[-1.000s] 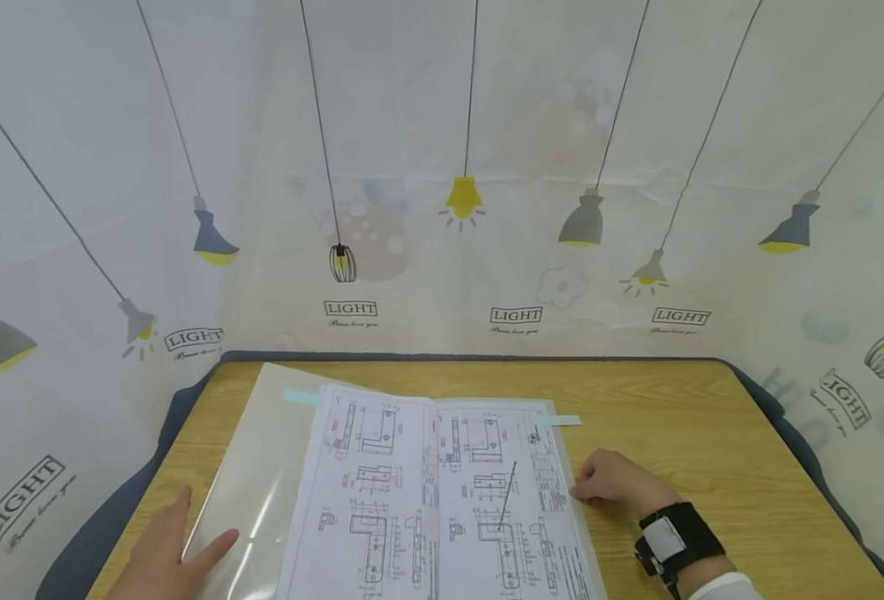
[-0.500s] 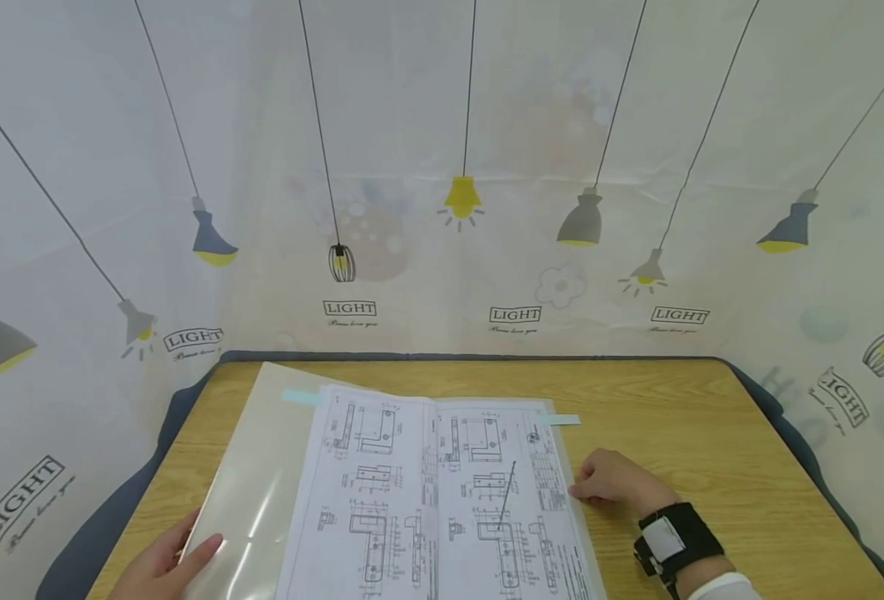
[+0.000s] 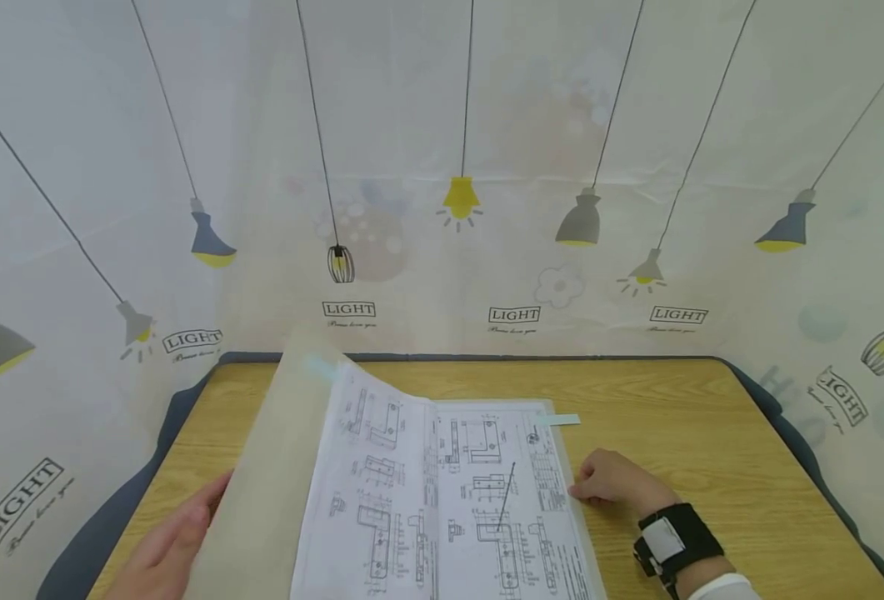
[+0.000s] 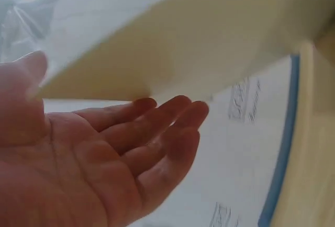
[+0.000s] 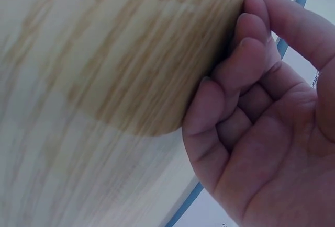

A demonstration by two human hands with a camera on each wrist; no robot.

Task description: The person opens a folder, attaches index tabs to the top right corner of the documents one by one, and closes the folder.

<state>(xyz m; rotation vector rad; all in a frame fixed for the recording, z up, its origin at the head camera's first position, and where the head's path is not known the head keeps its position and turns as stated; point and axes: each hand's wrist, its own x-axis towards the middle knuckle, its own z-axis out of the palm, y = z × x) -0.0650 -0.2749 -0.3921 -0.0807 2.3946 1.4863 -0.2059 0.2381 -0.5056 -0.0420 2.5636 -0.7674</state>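
Observation:
An open folder of printed technical drawings lies on the wooden table in the head view. Its left cover is raised at a slant, and the drawing sheet on that side bends up with it. My left hand is at the cover's outer edge. In the left wrist view the extended fingers reach beneath the cover, while the thumb stands at its edge. My right hand rests on the table, pinching the folder's right edge between thumb and forefinger; its other fingers are curled in.
Pale blue tabs stick out from both sides of the folder. A black strap with a small device circles the right wrist. Behind the wooden table and along its sides hangs a backdrop printed with lamps.
My left hand has slipped from beside the cover to beneath its edge. The left cover and its sheet have risen and tilted toward the right. My right hand has stayed still.

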